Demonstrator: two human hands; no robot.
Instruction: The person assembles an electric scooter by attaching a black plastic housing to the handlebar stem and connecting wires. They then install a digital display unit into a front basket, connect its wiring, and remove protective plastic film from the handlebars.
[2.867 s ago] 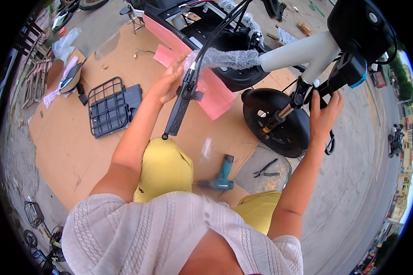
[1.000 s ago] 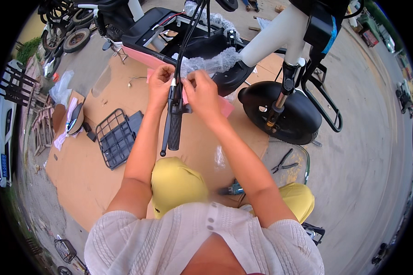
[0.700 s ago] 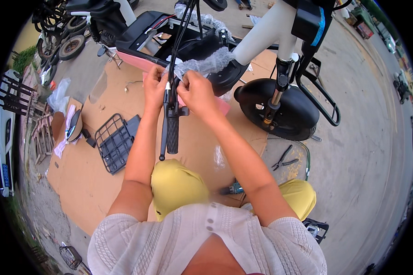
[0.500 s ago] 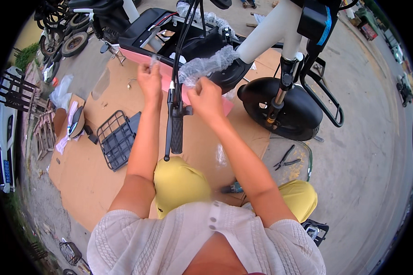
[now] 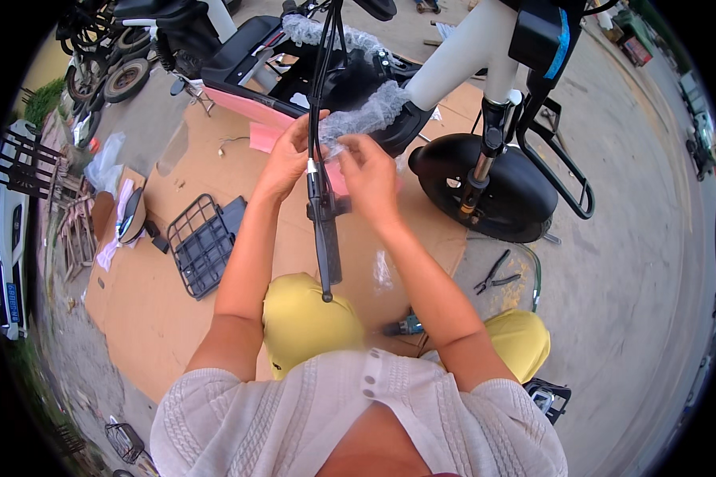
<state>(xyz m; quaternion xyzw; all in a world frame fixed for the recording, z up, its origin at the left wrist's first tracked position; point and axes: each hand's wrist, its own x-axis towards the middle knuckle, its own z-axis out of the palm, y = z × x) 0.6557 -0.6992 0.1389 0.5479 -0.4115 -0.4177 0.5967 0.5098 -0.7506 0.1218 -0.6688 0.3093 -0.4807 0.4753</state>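
A sleeve of clear bubble wrap (image 5: 366, 111) is wound around a bar on the frame of a partly assembled two-wheeled vehicle. My right hand (image 5: 370, 175) pinches the near end of this wrap between thumb and fingers. My left hand (image 5: 285, 163) is curled at the same end, its fingertips partly behind the black cables (image 5: 318, 95); what they grip is hidden. Between my forearms hangs a handlebar grip (image 5: 332, 250) with a black brake lever (image 5: 321, 238). Pink foam sheet (image 5: 262, 137) lies behind my hands, under the vehicle's black body (image 5: 398, 131).
The black front wheel (image 5: 493, 191) stands at the right under a white frame tube (image 5: 453, 60). Pliers (image 5: 497, 272) and a power drill (image 5: 406, 326) lie near my knees. A black wire rack (image 5: 199, 246) rests on the cardboard (image 5: 143, 318) at left.
My left hand has moved right, from holding a clear strip apart to the wrap's end by the cables. The handlebar grip and lever have swung slightly right and nearer to me.
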